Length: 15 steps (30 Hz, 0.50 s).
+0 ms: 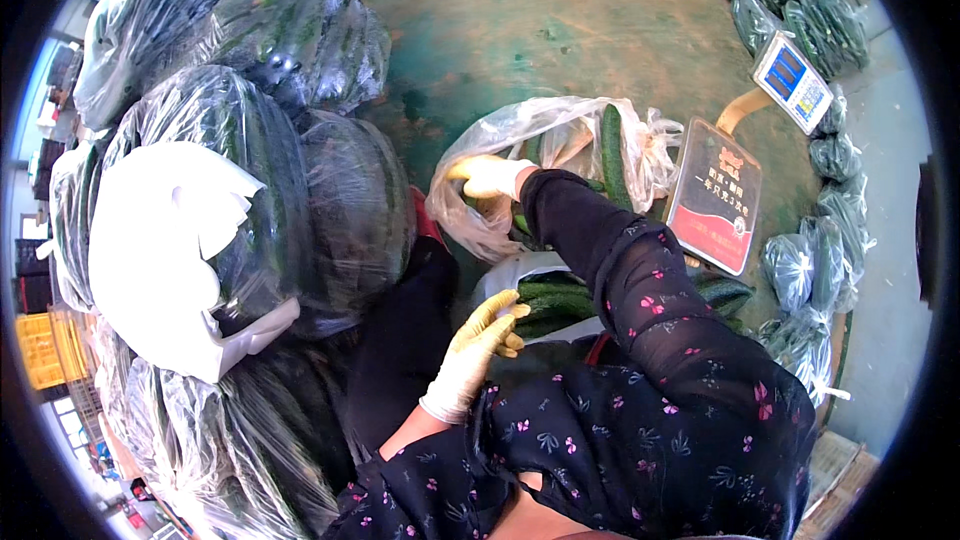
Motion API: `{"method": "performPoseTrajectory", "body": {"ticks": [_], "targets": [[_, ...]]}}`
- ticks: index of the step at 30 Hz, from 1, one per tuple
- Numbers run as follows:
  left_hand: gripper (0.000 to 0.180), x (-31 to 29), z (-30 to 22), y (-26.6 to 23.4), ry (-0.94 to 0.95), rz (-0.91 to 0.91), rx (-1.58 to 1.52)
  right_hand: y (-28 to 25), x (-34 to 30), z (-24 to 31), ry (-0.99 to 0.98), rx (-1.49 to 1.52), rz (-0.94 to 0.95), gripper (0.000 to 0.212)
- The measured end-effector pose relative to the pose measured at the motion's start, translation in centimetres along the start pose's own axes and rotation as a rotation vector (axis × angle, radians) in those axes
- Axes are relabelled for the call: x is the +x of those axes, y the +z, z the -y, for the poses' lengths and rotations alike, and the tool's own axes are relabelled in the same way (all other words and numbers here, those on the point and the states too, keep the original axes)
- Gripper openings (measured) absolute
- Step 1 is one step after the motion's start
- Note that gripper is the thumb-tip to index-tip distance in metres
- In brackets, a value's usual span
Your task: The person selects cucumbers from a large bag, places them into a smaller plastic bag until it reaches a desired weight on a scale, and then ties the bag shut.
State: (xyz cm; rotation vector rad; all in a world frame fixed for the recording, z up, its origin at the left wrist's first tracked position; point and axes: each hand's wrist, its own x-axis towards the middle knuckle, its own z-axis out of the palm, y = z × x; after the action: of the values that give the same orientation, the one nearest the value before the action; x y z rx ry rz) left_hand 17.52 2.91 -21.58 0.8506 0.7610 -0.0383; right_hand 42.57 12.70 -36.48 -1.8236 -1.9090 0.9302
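Note:
My right hand [492, 176], in a pale glove with yellowish fingertips, reaches over a clear plastic bag [480, 232]. Its fingers are bent at the bag's left rim and appear to grip the film; the fingertips are partly hidden. Inside the bag lie several cucumbers, one long cucumber [613, 155] reaching up along its right side. Closer to me, my left hand [474, 352], gloved alike, hovers with loosely bent fingers apart and nothing in them. Beside its fingertips, dark green cucumbers [555, 302] rest in a second, white plastic bag [530, 265].
A scale [712, 195] with a raised display [792, 80] stands right of the bag. Large plastic sacks of cucumbers [250, 180] crowd the left, with white sheeting [150, 250] over one. Smaller bagged cucumbers [825, 240] line the right wall. Green, worn floor [450, 50] stretches ahead.

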Motion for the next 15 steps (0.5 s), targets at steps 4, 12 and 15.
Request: {"method": "performPoseTrajectory", "body": {"ticks": [4, 12, 15], "targets": [[0.042, 0.1, -0.2, -0.2, -0.042, -0.017, -0.024, 0.6, 1.4, -2.3, 0.080, 0.050, -0.192, 0.043], [0.045, 0.0, 0.0, -1.5, -0.086, 0.034, -0.148, 4.7, 2.8, -6.6, 0.272, -0.575, -0.229, 0.028], [0.048, -0.1, -0.7, -1.4, -0.116, -0.001, -0.186, 5.0, 4.5, -7.1, 0.495, -0.452, -0.195, 0.027]]}}
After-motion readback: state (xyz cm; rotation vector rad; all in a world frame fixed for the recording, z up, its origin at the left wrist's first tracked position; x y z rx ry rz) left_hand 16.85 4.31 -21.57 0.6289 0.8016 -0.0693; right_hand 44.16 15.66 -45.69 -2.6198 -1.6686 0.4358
